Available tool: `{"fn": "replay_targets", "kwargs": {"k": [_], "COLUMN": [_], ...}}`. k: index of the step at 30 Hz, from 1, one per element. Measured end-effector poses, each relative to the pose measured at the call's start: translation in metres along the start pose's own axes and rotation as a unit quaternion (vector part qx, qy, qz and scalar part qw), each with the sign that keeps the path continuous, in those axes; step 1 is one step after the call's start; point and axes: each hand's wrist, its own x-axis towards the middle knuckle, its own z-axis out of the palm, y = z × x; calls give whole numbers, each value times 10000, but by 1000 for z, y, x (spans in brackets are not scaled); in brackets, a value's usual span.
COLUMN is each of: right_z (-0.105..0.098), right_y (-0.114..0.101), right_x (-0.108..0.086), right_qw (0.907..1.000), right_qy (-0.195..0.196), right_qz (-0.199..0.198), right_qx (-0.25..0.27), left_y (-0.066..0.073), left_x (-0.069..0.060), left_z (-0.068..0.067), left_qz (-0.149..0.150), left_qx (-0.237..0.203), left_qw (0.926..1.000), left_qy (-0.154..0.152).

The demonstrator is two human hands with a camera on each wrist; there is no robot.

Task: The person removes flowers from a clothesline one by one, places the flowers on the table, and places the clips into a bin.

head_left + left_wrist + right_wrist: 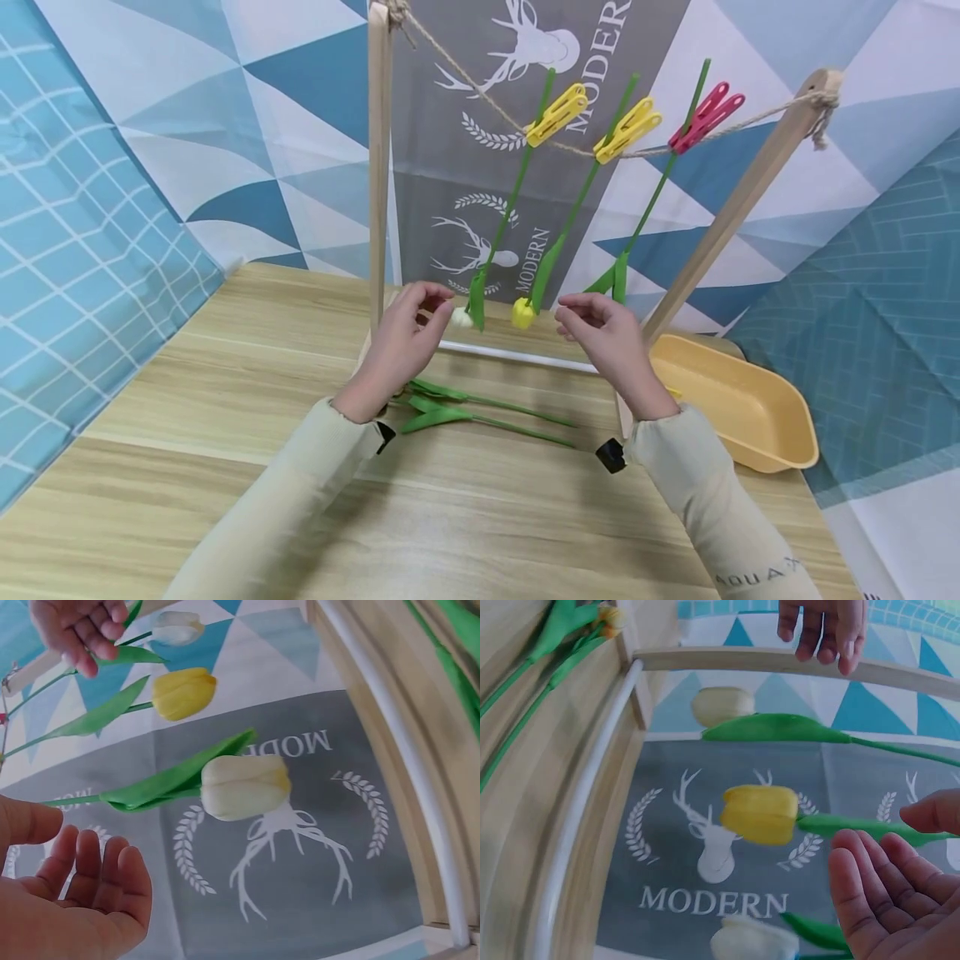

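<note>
Three artificial tulips hang head down from a rope (487,93), clipped by a yellow clothespin (557,115), a second yellow clothespin (628,131) and a red clothespin (705,118). My left hand (401,333) is beside the left white tulip (244,787), fingers loosely bent, holding nothing. Near the middle yellow tulip (761,815) is my right hand (611,337), its fingers relaxed and its palm bare. The right-hand tulip's white head (754,941) appears in the right wrist view; in the head view my right hand hides it.
Two wooden posts, left (379,167) and right (742,204), carry the rope, with a white bar (517,356) low between them. More tulips (438,417) lie on the wooden table (465,517). A yellow-orange basin (780,417) stands at right. Patterned cloth hangs behind.
</note>
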Motion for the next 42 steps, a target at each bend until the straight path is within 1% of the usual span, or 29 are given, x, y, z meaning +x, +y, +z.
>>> {"fn": "replay_targets", "kwargs": {"k": [5, 9, 16, 20, 28, 33, 36, 42], "right_z": [3, 4, 6, 6, 8, 8, 5, 1], "right_y": [-12, -20, -34, -42, -59, -72, -81, -101], "right_x": [5, 9, 14, 19, 22, 24, 26, 32], "right_qw": [9995, 9986, 9963, 9949, 9901, 9838, 9794, 9716], "right_qy": [161, 261, 410, 477, 671, 855, 955, 1119], "right_qz": [-186, -302, -295, -431, -726, -1071, -1299, -1449], "right_qx": [176, 351, 702, 782, 999, 1160, 1217, 1496], "left_y": [9, 16, 31, 37, 48, 56, 59, 66], "left_x": [8, 17, 35, 43, 53, 58, 62, 71], "left_z": [2, 3, 4, 4, 2, 1, 1, 1], "left_qz": [41, 82, 157, 215, 290, 353, 341, 295], "left_qx": [-281, -491, -915, -1124, -1138, -1202, -1274, -1385], "left_qw": [9996, 9987, 9956, 9932, 9928, 9918, 9909, 9893], "left_qy": [56, 88, 144, 234, 252, 248, 261, 341]}}
